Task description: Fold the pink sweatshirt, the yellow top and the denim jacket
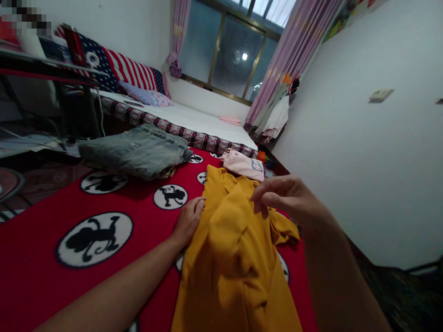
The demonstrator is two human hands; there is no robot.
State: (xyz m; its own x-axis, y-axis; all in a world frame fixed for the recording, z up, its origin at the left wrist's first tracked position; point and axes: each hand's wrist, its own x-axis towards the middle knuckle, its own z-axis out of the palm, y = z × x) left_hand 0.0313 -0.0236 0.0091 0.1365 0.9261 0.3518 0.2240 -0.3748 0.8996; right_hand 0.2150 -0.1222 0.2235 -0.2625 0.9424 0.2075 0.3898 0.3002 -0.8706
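A mustard-yellow garment (pixel 228 258) lies spread on a red blanket (pixel 145 230) printed with black monkeys in white circles. My left hand (pixel 188 221) rests flat at the garment's left edge, fingers together on the cloth. My right hand (pixel 289 198) hovers above the garment's upper right part, fingertips pinching a fold of the yellow fabric near a sleeve.
Folded blue denim (pixel 134 152) lies at the back left of the blanket. A folded pink garment (pixel 242 163) sits just beyond the yellow one. A bed (pixel 194 122) with flag-pattern pillows runs behind, a dark desk (pixel 41 74) stands left, a white wall (pixel 363 152) is close on the right.
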